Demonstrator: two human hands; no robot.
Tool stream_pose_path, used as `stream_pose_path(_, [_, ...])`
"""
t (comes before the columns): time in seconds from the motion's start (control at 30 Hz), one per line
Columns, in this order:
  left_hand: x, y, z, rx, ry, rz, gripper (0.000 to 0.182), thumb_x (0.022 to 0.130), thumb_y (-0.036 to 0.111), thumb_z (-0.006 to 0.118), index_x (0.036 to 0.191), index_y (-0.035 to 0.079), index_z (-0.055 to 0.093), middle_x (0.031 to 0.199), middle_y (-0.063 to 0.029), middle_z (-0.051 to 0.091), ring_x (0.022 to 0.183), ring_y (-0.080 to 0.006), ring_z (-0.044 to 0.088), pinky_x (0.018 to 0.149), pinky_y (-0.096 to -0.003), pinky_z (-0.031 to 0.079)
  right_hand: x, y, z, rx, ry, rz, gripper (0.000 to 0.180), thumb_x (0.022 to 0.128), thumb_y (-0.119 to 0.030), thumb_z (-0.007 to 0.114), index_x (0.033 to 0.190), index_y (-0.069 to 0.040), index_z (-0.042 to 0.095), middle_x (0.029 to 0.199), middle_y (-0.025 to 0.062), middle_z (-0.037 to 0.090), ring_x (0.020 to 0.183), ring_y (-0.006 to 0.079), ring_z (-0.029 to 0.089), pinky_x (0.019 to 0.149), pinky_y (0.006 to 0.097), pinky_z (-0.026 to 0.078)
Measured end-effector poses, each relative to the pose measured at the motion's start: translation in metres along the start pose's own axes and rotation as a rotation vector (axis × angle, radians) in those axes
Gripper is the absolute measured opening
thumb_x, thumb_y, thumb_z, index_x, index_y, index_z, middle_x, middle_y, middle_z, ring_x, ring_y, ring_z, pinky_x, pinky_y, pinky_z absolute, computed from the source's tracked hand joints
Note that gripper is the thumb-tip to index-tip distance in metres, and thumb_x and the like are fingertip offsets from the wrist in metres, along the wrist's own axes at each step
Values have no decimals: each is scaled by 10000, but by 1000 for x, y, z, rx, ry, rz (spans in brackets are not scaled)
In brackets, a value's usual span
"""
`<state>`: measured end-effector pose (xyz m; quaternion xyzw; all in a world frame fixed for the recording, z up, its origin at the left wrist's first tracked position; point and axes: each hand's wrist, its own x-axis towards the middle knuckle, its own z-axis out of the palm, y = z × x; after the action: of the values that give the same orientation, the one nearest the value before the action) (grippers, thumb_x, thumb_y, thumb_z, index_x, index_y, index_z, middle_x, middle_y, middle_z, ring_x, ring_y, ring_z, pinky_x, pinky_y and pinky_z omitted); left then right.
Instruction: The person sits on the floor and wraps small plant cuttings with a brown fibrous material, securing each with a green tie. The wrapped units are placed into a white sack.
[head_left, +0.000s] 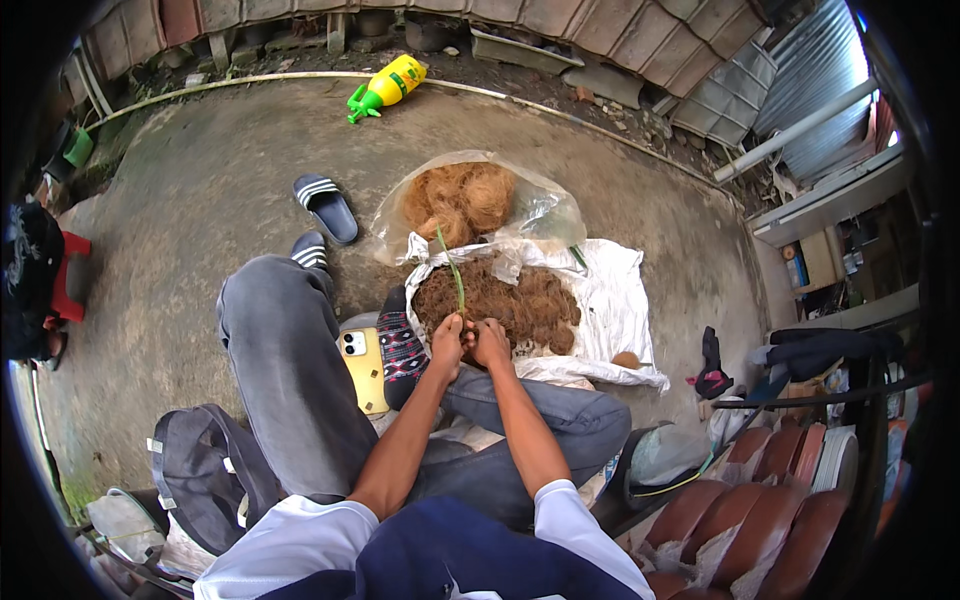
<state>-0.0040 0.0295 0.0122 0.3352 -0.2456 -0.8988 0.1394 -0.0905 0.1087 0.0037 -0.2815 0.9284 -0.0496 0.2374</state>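
My left hand (448, 345) pinches a young plant (454, 274) low on its stem, and its long narrow green leaf stands up above the fingers. Against it, my right hand (490, 343) curls its fingers around the plant's base; the roots are mostly hidden by both hands. Just beyond the hands, a heap of dark brown fibrous material (525, 304) lies on a white woven sack (619, 292). Behind that, a clear plastic bag (551, 217) lies open with light brown coconut-like fibre (461, 196) in it.
A phone in a yellow case (362, 375) lies by my patterned sock (401, 349). Striped slide sandals (334, 214) are at the left. A small fibre ball (625, 360) rests on the sack's edge. Farther off lies a yellow spray bottle (397, 80). A red stool (69, 277) stands far left.
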Motion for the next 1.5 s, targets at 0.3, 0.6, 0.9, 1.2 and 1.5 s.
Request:
stream_pose_path(0.3, [3, -7, -2, -11, -19, 32, 218, 1004, 320, 487, 1067, 120, 544, 862, 20, 580, 659, -76, 537, 604, -242, 460, 10, 0, -10, 133, 184, 28, 557, 765, -119, 717, 1240, -64, 431, 1331, 141, 425, 1230, 351, 454, 945, 464, 440])
stream_pose_path(0.6, [-3, -3, 1, -67, -9, 34, 223, 996, 322, 507, 1067, 114, 545, 846, 28, 580, 661, -66, 532, 612, -234, 465, 29, -4, -8, 2, 206, -182, 512, 820, -120, 595, 1322, -162, 511, 1348, 95, 469, 1203, 342, 456, 985, 437, 407])
stream_pose_path(0.9, [0, -3, 0, -34, -1, -27, 238, 1004, 327, 487, 1113, 120, 532, 866, 24, 576, 672, -67, 526, 615, -227, 458, 47, 10, 7, 496, 451, 88, 300, 934, -248, 530, 1067, 13, 596, 1096, 196, 600, 1058, 366, 548, 905, 450, 425])
stream_pose_path(1.2, [-10, 6, 6, 77, -179, -22, 278, 1009, 299, 478, 1182, 89, 536, 942, 1, 614, 765, -100, 572, 688, -248, 478, 5, 20, -68, 830, 310, -115, 232, 979, -220, 490, 1030, -1, 547, 781, 80, 626, 631, 134, 599, 608, 311, 473])
stream_pose_path(1.5, [-12, 6, 9, 217, -172, -21, 345, 949, 244, 608, 1235, 56, 563, 944, 28, 604, 781, -74, 582, 701, -242, 512, -58, 23, -64, 939, 171, -214, 257, 958, -230, 558, 1107, -26, 610, 829, 49, 642, 698, 96, 575, 626, 264, 467])
